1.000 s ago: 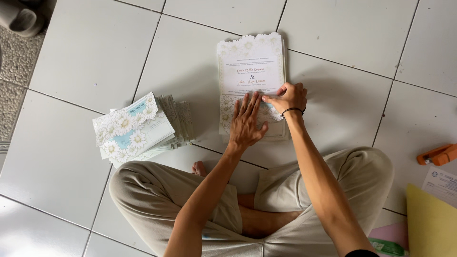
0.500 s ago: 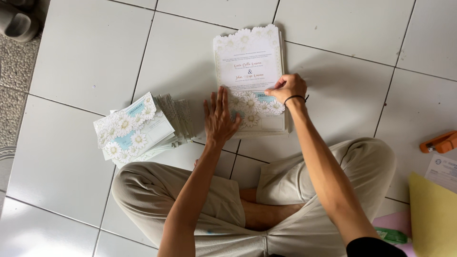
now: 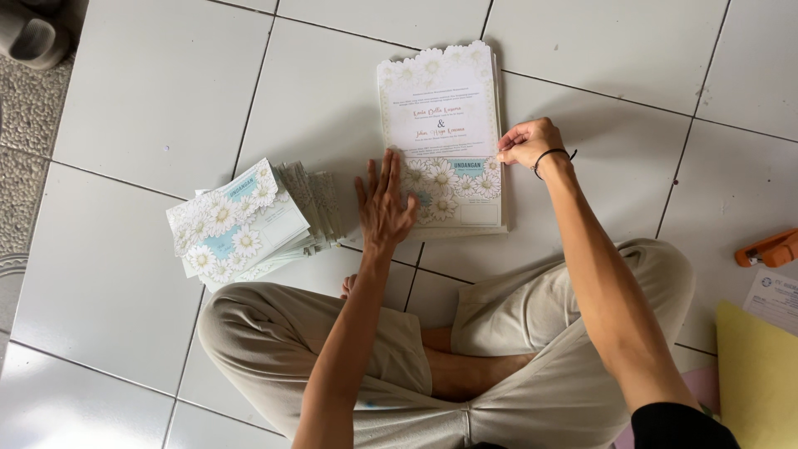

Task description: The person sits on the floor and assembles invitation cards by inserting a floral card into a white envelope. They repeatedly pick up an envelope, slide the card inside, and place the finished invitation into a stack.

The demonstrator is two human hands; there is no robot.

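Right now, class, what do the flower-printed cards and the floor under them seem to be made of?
The open card stack: thin matte card stock, judging by its flat printed face and scalloped cut edge. The folded card pile: apparently the same card, fanned into thin layers. The floor: glazed pale tile, probably ceramic, with grout lines and a soft sheen.

A white printed sheet (image 3: 777,299) lies at the right edge, just below the orange stapler (image 3: 769,249), with what looks like a small blue mark at its top; only a corner shows
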